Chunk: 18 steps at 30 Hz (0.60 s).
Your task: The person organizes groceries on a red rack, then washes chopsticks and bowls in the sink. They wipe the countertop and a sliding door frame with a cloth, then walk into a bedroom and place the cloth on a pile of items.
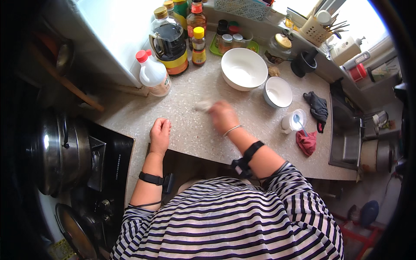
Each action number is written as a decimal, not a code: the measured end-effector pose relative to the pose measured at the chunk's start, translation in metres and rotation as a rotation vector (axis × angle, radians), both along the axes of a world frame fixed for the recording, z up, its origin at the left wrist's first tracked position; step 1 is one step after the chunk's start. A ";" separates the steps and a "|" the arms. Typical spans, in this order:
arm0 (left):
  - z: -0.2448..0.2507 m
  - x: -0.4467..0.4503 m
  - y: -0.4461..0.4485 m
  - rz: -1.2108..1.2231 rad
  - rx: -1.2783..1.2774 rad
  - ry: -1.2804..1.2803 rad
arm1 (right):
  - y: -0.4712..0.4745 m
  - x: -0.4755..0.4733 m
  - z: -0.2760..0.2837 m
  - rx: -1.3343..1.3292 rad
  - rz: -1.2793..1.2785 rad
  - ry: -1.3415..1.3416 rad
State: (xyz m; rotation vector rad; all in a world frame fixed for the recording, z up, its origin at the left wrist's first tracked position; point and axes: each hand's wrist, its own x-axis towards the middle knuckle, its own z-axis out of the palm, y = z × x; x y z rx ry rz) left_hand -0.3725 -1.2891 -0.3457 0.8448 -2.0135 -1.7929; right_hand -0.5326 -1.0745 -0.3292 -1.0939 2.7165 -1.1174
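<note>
My right hand, blurred by motion, is closed on a small whitish thing. The blur hides what it is; it may be a cloth or a wad of paper. It is low over the speckled countertop. My left hand rests by the counter's front edge with its fingers curled in, and nothing shows in it. Beyond my right hand stand a large white bowl and a smaller white bowl. Both look empty inside.
Bottles stand at the back left: a white plastic jug, a large dark sauce bottle and others. To the right are a white cup with a spoon, a red cloth, a dark cloth and a sink. A steel pot occupies the stove.
</note>
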 end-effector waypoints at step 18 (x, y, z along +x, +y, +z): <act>-0.010 -0.002 -0.004 -0.004 0.041 0.082 | 0.066 0.031 0.004 -0.074 -0.347 0.122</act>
